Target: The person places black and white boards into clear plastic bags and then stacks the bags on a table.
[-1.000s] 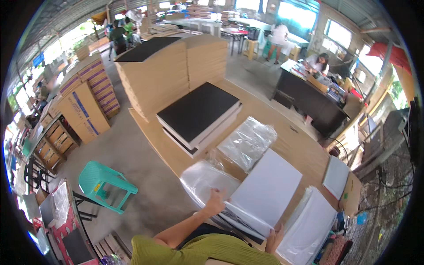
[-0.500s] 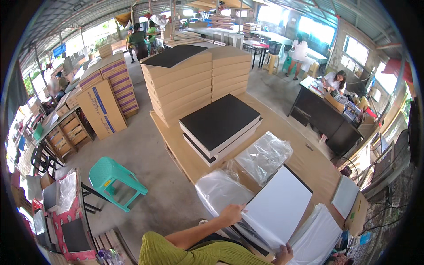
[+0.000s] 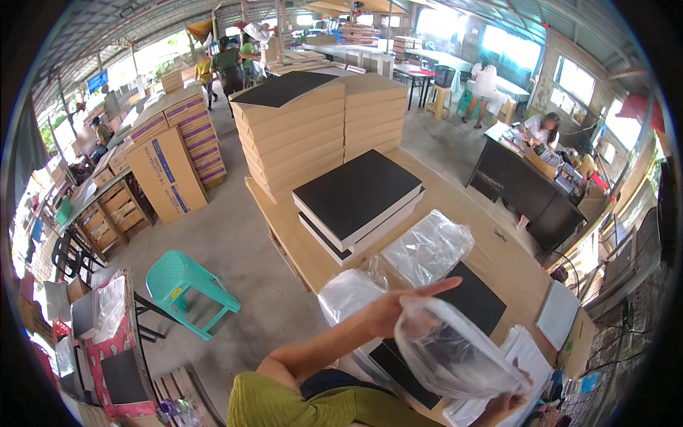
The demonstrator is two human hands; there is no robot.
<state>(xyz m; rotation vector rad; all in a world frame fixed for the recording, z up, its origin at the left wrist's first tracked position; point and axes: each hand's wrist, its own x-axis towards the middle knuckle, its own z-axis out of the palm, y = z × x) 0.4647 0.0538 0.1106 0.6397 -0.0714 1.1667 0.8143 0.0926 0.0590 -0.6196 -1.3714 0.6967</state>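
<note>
A clear plastic bag (image 3: 455,349) is bulged open between my hands, above the near part of the table. My left hand (image 3: 388,313) grips its upper left edge, with one finger stretched out to the right and the other fingers partly behind the film. At the lower right end of the bag, my right hand (image 3: 505,406) is closed on the film. Beyond the bag lies a flat black board (image 3: 473,295). Another black board (image 3: 405,373) shows below my left forearm, partly covered by the bag. Folded clear plastic (image 3: 427,245) lies just past them.
Black-topped boards (image 3: 356,192) are stacked on the brown-covered table (image 3: 491,220). Behind them rise tall brown-wrapped packs (image 3: 288,139). A green stool (image 3: 188,285) stands on the floor at left. A person sits at a dark desk (image 3: 526,185) at right; others stand farther back.
The flat white surface over the black board has gone from there, baring the board. Both hands have moved right and the bag is now raised and bulging. A person in yellow shows far back.
</note>
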